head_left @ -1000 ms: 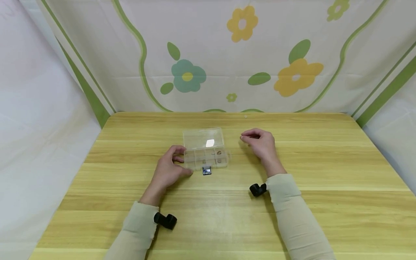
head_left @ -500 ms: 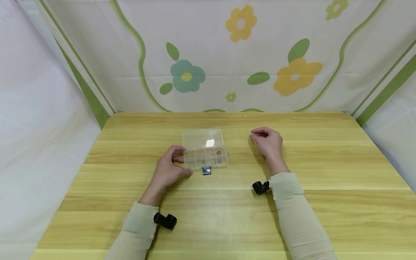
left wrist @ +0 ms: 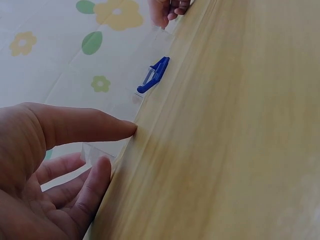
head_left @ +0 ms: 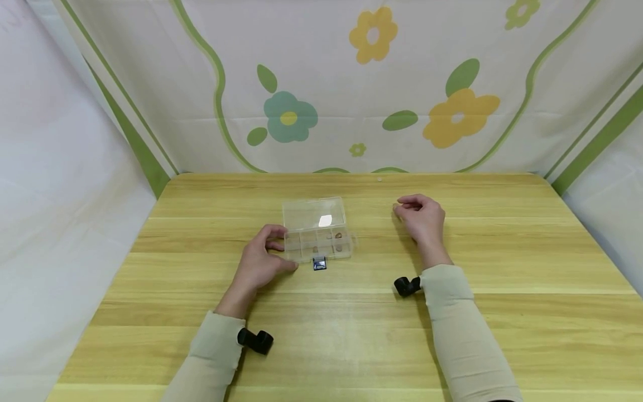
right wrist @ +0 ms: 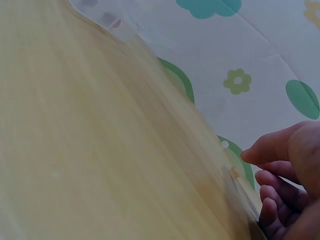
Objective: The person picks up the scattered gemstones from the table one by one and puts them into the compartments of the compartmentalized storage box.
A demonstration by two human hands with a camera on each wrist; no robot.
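A clear plastic compartment box (head_left: 293, 254) lies on the table with its lid (head_left: 306, 215) tipped back. Several small brownish stone-like pieces (head_left: 339, 236) sit in its right-hand compartments. At the front hangs a blue latch (left wrist: 155, 75). My left hand (head_left: 259, 262) grips the box's left end, thumb at the front and fingers at the side. To the right of the box, my right hand (head_left: 421, 219) is low over the table, fingers bent. Just beyond its thumb and index tips is a tiny tan piece (right wrist: 235, 172); in the right wrist view it appears apart from them.
A tiny white round piece (head_left: 379, 180) lies by the far edge of the wooden table (head_left: 341, 335). Behind that edge hangs a white cloth (head_left: 331, 72) with flowers, and more cloth closes both sides. Black wrist cameras sit on both sleeves.
My right hand has moved to the right and slightly away from me, farther from the box. The tan piece now shows at its fingertips. The left hand and the box stay put.
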